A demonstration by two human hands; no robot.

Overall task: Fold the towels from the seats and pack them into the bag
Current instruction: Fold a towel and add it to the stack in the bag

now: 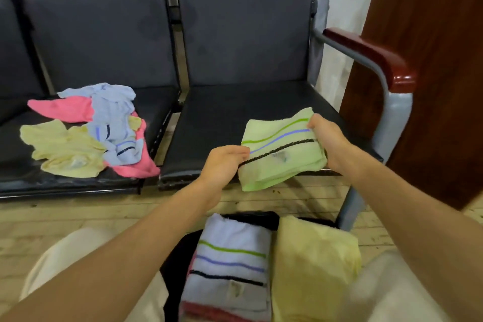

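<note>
Holding green towel [281,149] | both hands | stripes rising rightward, seemingly

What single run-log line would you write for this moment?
step: folding | hands: left hand and right hand grip green towel | bag: folded towels inside | left seat: unfolded pile waiting

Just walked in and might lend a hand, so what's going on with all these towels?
A person is folding towels off the seats and packing them into a bag. Both hands, left hand and right hand, hold a folded green striped towel over the right seat. A loose pile of unfolded towels waits on the left seat. The black bag on the floor already holds a folded white striped towel and a yellow towel.
</note>
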